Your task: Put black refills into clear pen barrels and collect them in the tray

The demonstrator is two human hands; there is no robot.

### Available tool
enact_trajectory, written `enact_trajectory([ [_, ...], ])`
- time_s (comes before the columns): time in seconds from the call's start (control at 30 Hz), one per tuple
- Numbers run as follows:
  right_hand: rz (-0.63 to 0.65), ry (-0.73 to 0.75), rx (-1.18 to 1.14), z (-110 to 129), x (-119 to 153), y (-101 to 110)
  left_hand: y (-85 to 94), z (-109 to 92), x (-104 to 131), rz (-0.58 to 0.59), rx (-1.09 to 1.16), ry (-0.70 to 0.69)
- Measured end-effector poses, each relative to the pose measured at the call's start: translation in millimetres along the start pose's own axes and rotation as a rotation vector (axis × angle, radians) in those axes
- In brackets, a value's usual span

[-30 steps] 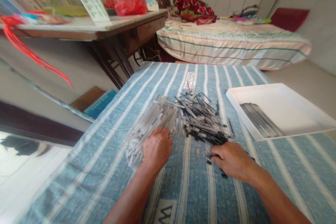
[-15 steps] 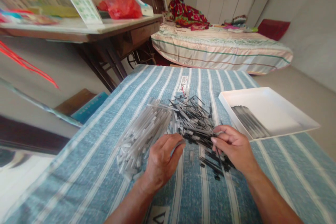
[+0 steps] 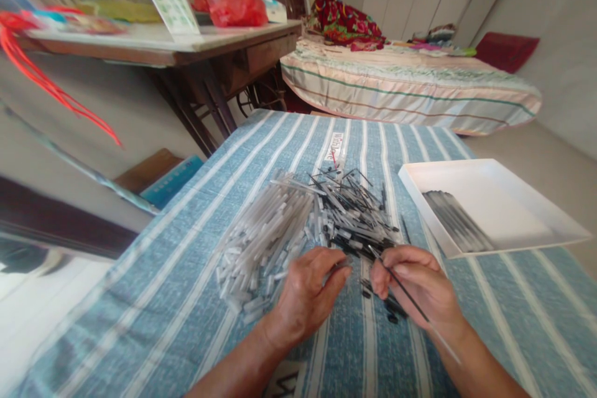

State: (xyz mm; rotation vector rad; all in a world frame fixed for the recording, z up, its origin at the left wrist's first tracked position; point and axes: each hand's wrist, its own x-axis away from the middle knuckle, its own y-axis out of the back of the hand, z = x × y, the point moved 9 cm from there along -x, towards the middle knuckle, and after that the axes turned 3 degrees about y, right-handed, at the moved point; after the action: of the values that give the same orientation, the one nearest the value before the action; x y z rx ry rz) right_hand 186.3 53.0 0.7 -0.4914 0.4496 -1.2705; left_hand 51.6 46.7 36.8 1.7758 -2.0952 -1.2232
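My right hand (image 3: 420, 283) pinches a thin pen refill (image 3: 413, 294), dark along its upper length and pale at the lower end, which slants down across the palm. Beside it, my left hand (image 3: 310, 283) is closed, thumb against fingers. A small greyish piece shows at its fingertips, too blurred to name. A heap of translucent pen barrels (image 3: 265, 230) lies just beyond and left of my left hand. Past both hands spreads a mixed pile of black and grey pen parts (image 3: 354, 208). A few small black pieces (image 3: 392, 317) lie partly hidden under my right hand.
A white shallow box (image 3: 522, 199) at the right holds a row of grey-black pens (image 3: 457, 221). Under everything is a blue striped tablecloth (image 3: 186, 298). A wooden desk (image 3: 224, 50) with a red plastic bag (image 3: 237, 3) stands back left; a bed (image 3: 410, 84) lies beyond.
My right hand has lifted the refill from the pile's edge and turned it, so it now lies across the palm. Both hands are closer together. The view has shifted slightly left.
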Motion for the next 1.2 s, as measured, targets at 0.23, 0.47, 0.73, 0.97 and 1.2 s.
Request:
enact_trajectory([
  [0.23, 0.063, 0.021, 0.111, -8.8, 3.8, -8.9, -6.1, 1.6, 1.9, 0.02, 0.019, 0.008],
  [0.47, 0.007, 0.035, 0.254, -17.4, 1.4, 3.2, -4.3, 1.2, 1.3, 0.023, 0.018, 0.029],
  [0.73, -0.088, 0.073, 0.104, -11.5, -1.6, 6.1, -8.8, 1.5, 1.8, 0.071, 0.022, 0.034],
  [0.97, -0.103, 0.051, 0.076, -10.0, -1.8, 7.8, -11.7, 3.6, 1.9, 0.09, 0.013, 0.035],
  [1.2, -0.064, -0.011, 0.098, -19.5, -2.0, 3.8, -14.8, -3.3, 0.2, 0.142, 0.071, -0.011],
])
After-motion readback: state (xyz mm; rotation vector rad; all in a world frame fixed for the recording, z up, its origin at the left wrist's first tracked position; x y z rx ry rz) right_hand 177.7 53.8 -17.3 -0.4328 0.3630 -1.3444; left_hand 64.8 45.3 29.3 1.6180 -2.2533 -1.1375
